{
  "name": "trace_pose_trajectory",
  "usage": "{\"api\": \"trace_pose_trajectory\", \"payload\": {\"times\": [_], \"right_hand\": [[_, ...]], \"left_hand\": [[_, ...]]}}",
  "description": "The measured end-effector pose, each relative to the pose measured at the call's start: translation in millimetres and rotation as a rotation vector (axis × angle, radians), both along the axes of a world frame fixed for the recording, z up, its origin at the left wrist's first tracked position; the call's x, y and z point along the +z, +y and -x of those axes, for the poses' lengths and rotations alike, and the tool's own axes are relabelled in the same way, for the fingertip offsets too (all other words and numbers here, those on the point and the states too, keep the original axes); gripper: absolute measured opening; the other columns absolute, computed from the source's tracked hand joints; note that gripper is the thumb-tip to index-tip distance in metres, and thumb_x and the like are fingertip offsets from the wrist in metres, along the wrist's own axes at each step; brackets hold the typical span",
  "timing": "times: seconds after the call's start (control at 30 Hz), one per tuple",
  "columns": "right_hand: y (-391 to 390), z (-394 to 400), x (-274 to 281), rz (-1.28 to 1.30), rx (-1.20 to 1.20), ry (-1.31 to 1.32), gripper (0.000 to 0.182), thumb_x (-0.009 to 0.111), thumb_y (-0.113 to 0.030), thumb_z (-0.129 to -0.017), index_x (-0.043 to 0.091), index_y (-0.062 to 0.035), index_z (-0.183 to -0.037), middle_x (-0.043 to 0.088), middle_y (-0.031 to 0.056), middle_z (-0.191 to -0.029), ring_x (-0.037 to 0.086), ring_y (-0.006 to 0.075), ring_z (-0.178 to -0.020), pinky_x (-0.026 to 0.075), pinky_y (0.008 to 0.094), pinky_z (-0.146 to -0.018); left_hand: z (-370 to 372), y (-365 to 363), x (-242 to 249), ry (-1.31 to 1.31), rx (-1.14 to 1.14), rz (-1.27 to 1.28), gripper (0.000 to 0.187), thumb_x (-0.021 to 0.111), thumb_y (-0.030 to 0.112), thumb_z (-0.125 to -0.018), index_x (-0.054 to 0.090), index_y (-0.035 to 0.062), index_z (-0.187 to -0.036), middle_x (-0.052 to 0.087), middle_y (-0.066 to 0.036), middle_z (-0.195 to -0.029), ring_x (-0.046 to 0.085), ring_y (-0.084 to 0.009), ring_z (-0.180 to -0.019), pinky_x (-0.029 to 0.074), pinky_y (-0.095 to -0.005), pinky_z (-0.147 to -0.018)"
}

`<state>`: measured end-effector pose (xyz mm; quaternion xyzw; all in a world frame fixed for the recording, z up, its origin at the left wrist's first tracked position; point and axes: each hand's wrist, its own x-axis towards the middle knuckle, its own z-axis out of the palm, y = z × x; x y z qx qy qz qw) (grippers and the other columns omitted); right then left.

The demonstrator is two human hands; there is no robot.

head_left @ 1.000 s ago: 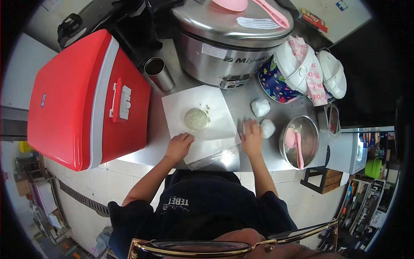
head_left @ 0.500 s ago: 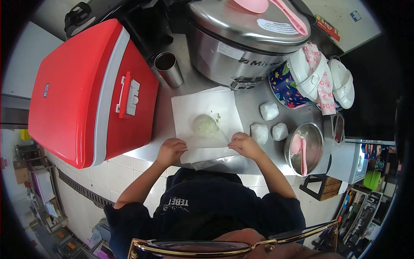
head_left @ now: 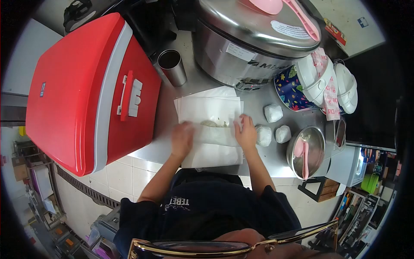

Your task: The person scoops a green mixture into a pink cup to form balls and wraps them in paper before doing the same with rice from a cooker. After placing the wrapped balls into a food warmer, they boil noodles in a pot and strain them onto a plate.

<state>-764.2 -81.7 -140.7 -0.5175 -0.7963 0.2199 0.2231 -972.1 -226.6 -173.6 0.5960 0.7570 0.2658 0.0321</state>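
Note:
A mound of pale rice [head_left: 209,124] with small greenish bits beside it lies on a sheet of white wrapping paper [head_left: 194,110]. The near part of the sheet is folded up over the rice, so only its far edge shows. My left hand [head_left: 183,138], blurred by motion, is closed at the left edge of the fold. At the right edge, my right hand [head_left: 246,134] pinches the paper between thumb and fingers. More white sheets [head_left: 211,156] lie beneath. Close by my right hand sit white paper-wrapped bundles [head_left: 273,113], three in all.
A red cooler box [head_left: 103,95] stands left, a steel tumbler [head_left: 172,69] behind it. At the back is a large rice cooker [head_left: 246,47]. On the right are a steel bowl [head_left: 317,144] with a pink rice paddle [head_left: 305,159] and patterned containers [head_left: 289,88].
Both hands have moved away from my body, folding the near edge of the paper over the rice. The rice, fully visible before, is now mostly covered.

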Motion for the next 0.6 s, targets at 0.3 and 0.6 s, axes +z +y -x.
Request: {"api": "trace_pose_trajectory", "payload": {"times": [0.3,0.6], "right_hand": [[58.0,48.0,-2.9,0.312,0.355,-0.178,0.049,0.072,-0.023,-0.069,0.052,-0.0112,-0.111,0.059,0.0114,-0.078,0.059,0.0302,-0.07,0.047,0.0384,-0.063],[114.3,54.2,26.4,0.236,0.776,-0.208,0.037,0.076,-0.028,-0.061,0.062,-0.0047,-0.086,0.061,0.0107,-0.081,0.059,0.0296,-0.079,0.046,0.0371,-0.071]], "left_hand": [[-31.0,-6.9,25.9,0.073,-0.498,0.134,0.053,0.056,0.023,-0.084,0.039,0.0124,-0.133,0.038,-0.006,-0.139,0.036,-0.0203,-0.128,0.023,-0.0441,-0.107],[-8.7,52.4,56.6,-0.096,-0.357,0.299,0.053,0.066,0.017,-0.071,0.049,0.0144,-0.122,0.046,-0.007,-0.128,0.04,-0.0207,-0.124,0.031,-0.0421,-0.098]]}}
